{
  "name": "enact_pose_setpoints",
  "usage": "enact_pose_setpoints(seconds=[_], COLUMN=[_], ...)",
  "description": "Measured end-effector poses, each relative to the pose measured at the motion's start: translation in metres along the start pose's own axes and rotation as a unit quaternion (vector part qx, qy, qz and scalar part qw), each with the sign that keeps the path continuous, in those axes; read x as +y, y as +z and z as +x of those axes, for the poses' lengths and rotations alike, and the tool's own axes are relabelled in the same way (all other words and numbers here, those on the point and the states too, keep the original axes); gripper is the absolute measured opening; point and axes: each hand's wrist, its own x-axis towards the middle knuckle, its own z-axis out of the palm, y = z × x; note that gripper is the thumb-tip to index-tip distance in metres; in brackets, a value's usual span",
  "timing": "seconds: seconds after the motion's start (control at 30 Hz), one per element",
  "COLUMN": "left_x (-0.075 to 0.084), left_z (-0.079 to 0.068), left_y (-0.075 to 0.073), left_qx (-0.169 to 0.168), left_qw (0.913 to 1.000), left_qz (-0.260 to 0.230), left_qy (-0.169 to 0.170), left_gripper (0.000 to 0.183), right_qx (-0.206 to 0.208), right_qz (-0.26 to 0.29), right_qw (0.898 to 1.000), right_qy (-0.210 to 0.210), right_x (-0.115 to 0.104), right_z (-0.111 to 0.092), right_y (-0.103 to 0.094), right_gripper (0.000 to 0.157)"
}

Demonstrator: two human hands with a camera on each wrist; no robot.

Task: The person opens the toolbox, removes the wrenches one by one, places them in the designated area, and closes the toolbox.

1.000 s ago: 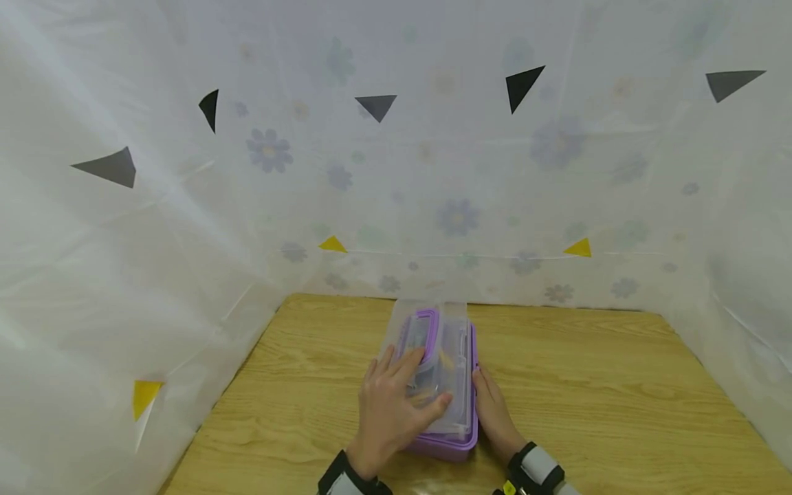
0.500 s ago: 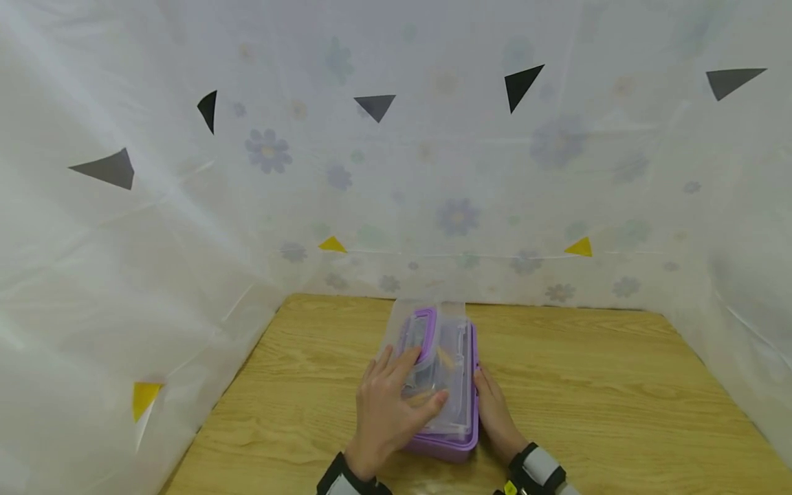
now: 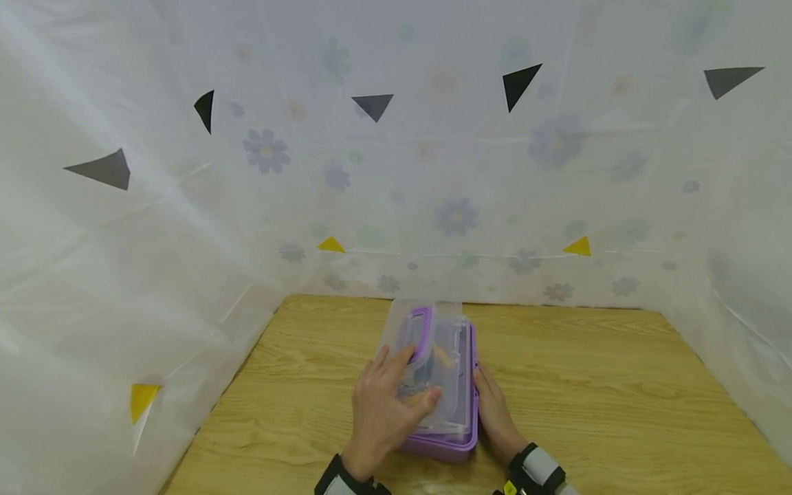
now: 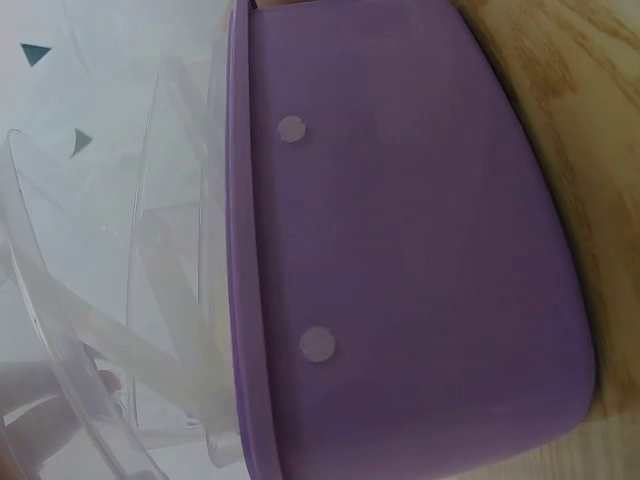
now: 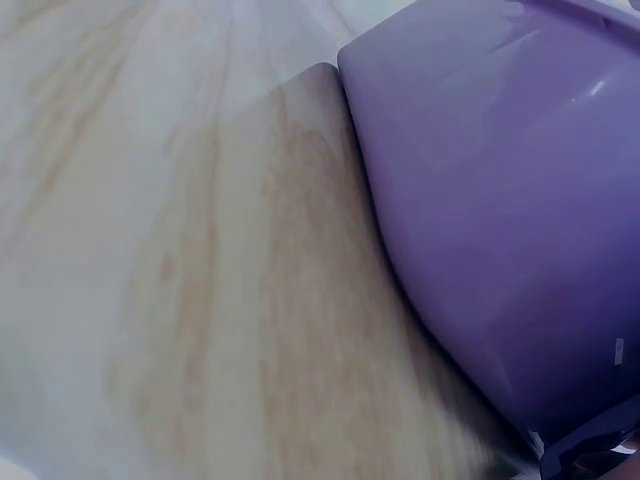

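Observation:
A purple storage box (image 3: 442, 450) stands on the table, its side with two pale round dots filling much of the left wrist view. Its clear lid (image 3: 447, 385), with a purple handle (image 3: 427, 330), sits tilted and shifted left over the box. My left hand (image 3: 386, 412) grips this lid, thumb spread toward the right and index fingertip at the handle. Through the clear plastic, left fingers (image 4: 40, 430) show in the left wrist view. With fingers lying fairly straight, my right hand (image 3: 495, 416) presses against the box's right side. A small orange-yellow thing (image 3: 443, 356) shows through the lid.
The wood-grain table (image 3: 588, 385) extends to both sides of the box. A whitish flower-printed sheet (image 3: 458, 172) hangs close behind it, with more sheeting at left and right. Dark and yellow triangles are on the sheets.
The lid and its handle have shifted slightly left, together with my left hand. The box and my right hand have stayed in place.

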Motion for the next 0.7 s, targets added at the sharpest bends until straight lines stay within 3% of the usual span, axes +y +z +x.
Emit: enact_pose_setpoints(seconds=[0.23,0.7], left_x=[-0.0033,-0.0040], left_z=[0.0002,-0.0001], left_y=[-0.0021,-0.0040], left_qx=[0.010,0.011], left_qw=[0.9990,0.9986], left_qz=[-0.030,-0.030], left_qy=[-0.031,-0.041], left_gripper=[0.071,0.068], right_qx=[0.002,0.010], right_qz=[-0.001,-0.015], right_qw=[1.000,1.000], right_qy=[0.006,-0.017], right_x=[0.0003,0.0056], right_z=[0.0011,0.0015], right_y=[0.0004,0.0016], right_gripper=[0.069,0.068])
